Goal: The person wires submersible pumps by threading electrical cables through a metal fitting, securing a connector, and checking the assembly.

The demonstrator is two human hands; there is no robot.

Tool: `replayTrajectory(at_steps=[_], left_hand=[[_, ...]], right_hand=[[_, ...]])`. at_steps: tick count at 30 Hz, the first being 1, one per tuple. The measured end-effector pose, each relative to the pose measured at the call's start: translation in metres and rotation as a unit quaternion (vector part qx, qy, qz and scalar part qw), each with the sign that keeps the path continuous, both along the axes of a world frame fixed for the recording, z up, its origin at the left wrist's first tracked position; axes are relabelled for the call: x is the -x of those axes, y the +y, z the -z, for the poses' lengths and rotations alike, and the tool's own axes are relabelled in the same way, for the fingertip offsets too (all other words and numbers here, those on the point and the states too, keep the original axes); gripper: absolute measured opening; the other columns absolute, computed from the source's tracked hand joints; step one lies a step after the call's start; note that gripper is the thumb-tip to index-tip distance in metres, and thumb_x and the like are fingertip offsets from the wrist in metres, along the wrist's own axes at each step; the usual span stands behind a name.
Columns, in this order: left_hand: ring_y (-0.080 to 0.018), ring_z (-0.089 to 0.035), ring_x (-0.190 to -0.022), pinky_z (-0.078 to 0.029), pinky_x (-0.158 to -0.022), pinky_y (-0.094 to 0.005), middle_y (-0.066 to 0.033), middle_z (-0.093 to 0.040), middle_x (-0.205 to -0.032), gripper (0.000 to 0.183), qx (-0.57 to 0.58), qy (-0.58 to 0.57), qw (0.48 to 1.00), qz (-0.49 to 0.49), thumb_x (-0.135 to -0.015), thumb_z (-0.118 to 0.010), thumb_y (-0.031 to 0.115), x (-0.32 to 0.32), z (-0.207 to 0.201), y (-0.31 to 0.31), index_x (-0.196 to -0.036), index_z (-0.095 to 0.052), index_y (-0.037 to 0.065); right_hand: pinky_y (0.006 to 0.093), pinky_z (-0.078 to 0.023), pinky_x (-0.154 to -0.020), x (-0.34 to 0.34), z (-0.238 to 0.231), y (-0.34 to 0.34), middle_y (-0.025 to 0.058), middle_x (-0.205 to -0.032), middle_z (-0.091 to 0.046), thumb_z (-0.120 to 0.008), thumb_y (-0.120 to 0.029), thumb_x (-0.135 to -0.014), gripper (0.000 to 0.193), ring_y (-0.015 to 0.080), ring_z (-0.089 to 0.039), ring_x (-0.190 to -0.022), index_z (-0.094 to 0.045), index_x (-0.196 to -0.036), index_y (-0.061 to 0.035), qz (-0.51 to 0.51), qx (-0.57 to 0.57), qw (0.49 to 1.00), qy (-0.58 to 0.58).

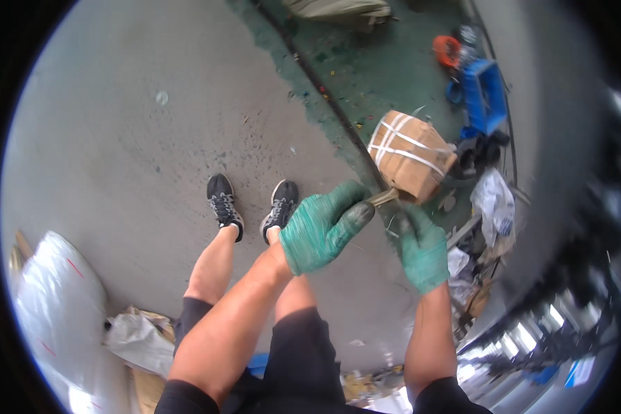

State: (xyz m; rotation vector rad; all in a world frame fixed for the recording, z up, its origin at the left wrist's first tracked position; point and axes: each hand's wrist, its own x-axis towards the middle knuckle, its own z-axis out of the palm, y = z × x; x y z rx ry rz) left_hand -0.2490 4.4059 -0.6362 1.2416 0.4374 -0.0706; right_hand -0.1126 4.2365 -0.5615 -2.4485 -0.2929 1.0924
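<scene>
fingers of the left hand (328, 228), in a green glove, are clamped on a short brassy piece (384, 197), the thumb pressed along its near end. its long axis runs from that thumb rightward and slightly away from the body, so the free end points toward the right hand (422, 252). that gloved hand is the nearer one to the free end, its dark fingertips just below and to the right; blur hides whether they touch or grip anything, so i cannot tell. beyond both hands, a cardboard box (410, 155) with white straps sits on the floor (152, 131).
</scene>
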Motion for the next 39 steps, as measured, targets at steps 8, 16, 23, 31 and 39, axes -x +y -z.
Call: replayTrajectory(at_steps=[8,16,23,31,39], left_hand=[[-0.0163,-0.055,-0.087,-0.047,-0.082,-0.0336,-0.0046,-0.061,-0.09,0.055,0.076,-0.125,0.971,0.188,-0.102,-0.055,0.046,0.017,-0.211,-0.023,-0.134,-0.055,0.002],[-0.0179,-0.057,-0.088,-0.048,-0.083,-0.0329,-0.0068,-0.062,-0.094,0.044,0.007,-0.202,0.918,0.342,-0.107,-0.047,0.042,0.039,-0.346,-0.117,-0.117,-0.061,0.002],[-0.0192,-0.06,-0.095,-0.048,-0.091,-0.0346,-0.0078,-0.068,-0.107,0.035,-0.08,-0.29,0.872,0.385,-0.109,-0.046,0.029,0.077,-0.432,-0.268,-0.125,-0.061,0.002],[-0.0233,-0.06,-0.09,-0.05,-0.086,-0.0338,-0.01,-0.068,-0.1,0.028,-0.188,-0.399,0.756,0.483,-0.106,-0.051,0.018,0.144,-0.487,-0.453,-0.127,-0.06,0.001],[-0.0147,-0.051,-0.069,-0.048,-0.067,-0.0301,-0.0028,-0.064,-0.084,0.03,-0.166,-0.326,0.793,0.487,-0.107,-0.051,0.028,0.175,-0.507,-0.567,-0.119,-0.063,0.003]], right_hand=[[0.0435,-0.055,-0.076,0.101,-0.246,-0.076,0.0188,-0.1,-0.071,-0.06,-0.019,-0.098,0.024,0.0399,-0.068,-0.088,-0.07,-0.118,-0.0096,-0.026,-0.025,0.999,-0.016],[0.0449,-0.053,-0.071,0.202,-0.372,-0.194,0.0122,-0.088,-0.069,-0.065,-0.022,-0.094,0.025,0.0352,-0.064,-0.081,-0.072,-0.117,-0.0157,-0.022,-0.031,0.97,-0.239],[0.042,-0.053,-0.076,0.304,-0.441,-0.341,0.0131,-0.093,-0.068,-0.065,-0.018,-0.093,0.03,0.0314,-0.062,-0.082,-0.069,-0.122,-0.0126,0.048,-0.016,0.962,-0.269],[0.035,-0.055,-0.074,0.395,-0.463,-0.503,0.0203,-0.118,-0.067,-0.053,-0.031,-0.105,0.05,0.0238,-0.068,-0.092,-0.044,-0.144,-0.0012,0.472,-0.574,0.664,-0.085],[0.0395,-0.056,-0.072,0.516,-0.502,-0.584,0.0251,-0.1,-0.07,-0.056,-0.02,-0.097,0.032,0.0306,-0.069,-0.082,-0.066,-0.106,0.0087,0.219,-0.599,0.652,-0.41]])
